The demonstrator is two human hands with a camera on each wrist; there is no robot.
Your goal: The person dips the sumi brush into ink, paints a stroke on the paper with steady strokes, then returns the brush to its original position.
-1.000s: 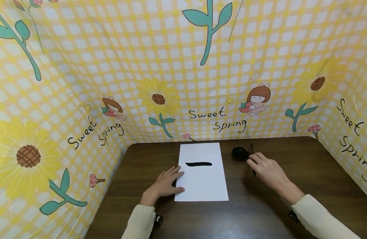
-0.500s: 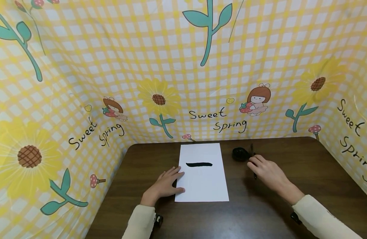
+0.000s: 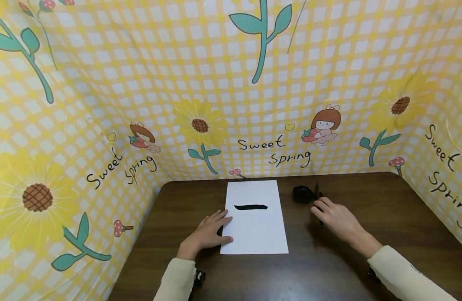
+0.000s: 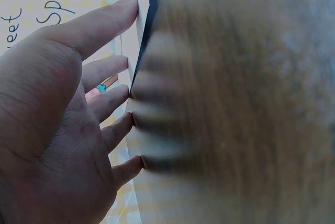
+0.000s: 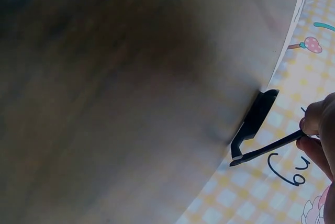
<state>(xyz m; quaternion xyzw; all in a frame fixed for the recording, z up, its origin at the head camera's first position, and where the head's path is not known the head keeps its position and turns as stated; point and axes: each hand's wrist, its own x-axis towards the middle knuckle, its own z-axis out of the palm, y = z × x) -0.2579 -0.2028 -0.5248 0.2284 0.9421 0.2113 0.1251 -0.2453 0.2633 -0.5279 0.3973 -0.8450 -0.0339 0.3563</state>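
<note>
A white sheet of paper (image 3: 255, 232) lies on the table with one thick black horizontal stroke (image 3: 251, 207) on it. On its left edge rests my left hand (image 3: 205, 232), fingers spread and thumb on the sheet. To the right of the paper sits a small black dish (image 3: 301, 194) with a short handle. My right hand (image 3: 339, 217) pinches a slim dark brush (image 5: 275, 147) beside that handle. In the right wrist view the brush slants, its dark tip low by the handle's end. Whether the tip touches anything cannot be told.
The dark wooden table (image 3: 261, 278) reaches back to a yellow checked cloth (image 3: 231, 83) printed with flowers and "Sweet Spring", which hangs behind and at both sides. Dark bands show at both wrists.
My right hand has shifted slightly nearer to me with the brush, baring a little more of its upper end. The left hand and the paper look the same.
</note>
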